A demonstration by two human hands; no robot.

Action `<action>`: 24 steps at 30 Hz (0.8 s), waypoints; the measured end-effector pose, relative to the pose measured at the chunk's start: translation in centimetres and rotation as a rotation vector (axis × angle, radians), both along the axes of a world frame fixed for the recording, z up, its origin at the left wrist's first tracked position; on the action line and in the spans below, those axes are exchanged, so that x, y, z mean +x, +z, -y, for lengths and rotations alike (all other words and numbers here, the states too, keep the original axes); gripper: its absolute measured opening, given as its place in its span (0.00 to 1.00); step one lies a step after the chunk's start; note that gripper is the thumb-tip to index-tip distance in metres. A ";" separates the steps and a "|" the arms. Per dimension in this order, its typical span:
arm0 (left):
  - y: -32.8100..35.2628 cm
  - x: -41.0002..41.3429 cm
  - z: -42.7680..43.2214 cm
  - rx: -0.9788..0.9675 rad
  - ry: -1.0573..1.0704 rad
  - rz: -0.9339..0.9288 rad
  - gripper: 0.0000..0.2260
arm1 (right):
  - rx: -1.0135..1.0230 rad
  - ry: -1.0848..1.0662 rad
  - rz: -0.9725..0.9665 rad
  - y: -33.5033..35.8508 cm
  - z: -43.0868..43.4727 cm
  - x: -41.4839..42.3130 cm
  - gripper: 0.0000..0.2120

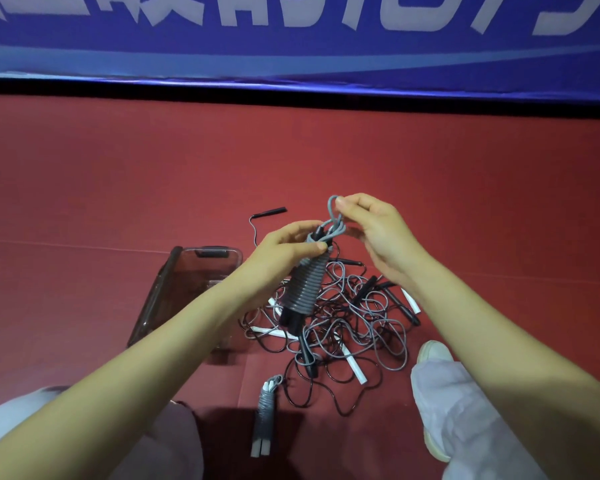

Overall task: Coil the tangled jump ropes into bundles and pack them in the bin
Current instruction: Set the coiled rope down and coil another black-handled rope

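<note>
Two bare hands work above a red floor with a blue banner along its far edge. Furthest left, a dark see-through bin sits on the floor, partly behind the left forearm; its tinted walls make it hard to tell whether anything lies inside. Just right of it and nearer the person, a finished bundle lies on the floor, grey cord wound round two white handles. Farther away, one black handle lies apart from the rest. The left hand grips the upper part of a second bundle, thumb and fingers curled round it. This bundle is held tilted in the air, with grey cord wound in close turns round black handles whose ends stick out below. At its top the right hand pinches a loose loop of the same grey cord between thumb and forefinger, just above the wound turns. Beneath both hands, the tangled pile of grey and black ropes with white and black handles spreads over the floor beside the bin. At far right, a pale shoe rests near the pile's edge.
</note>
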State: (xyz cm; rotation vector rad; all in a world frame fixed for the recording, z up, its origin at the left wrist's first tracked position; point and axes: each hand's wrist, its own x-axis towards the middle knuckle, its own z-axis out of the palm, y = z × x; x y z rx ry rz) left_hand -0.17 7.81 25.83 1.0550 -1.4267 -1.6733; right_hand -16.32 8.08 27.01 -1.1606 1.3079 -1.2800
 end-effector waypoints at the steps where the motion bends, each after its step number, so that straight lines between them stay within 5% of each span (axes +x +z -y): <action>1: 0.1 -0.3 0.1 0.014 -0.010 0.022 0.11 | 0.016 -0.035 0.044 0.0 0.0 0.1 0.08; 7: 0.0 -1.6 0.6 -0.035 -0.033 0.165 0.11 | 0.053 -0.103 0.179 -0.1 0.2 1.1 0.08; 16: -1.1 -1.9 0.3 0.256 -0.130 0.030 0.11 | 0.163 -0.263 0.216 -0.3 1.4 0.3 0.10; 24: -1.7 -2.1 0.0 0.220 -0.186 0.016 0.12 | 0.231 -0.272 0.259 -0.6 1.6 0.0 0.09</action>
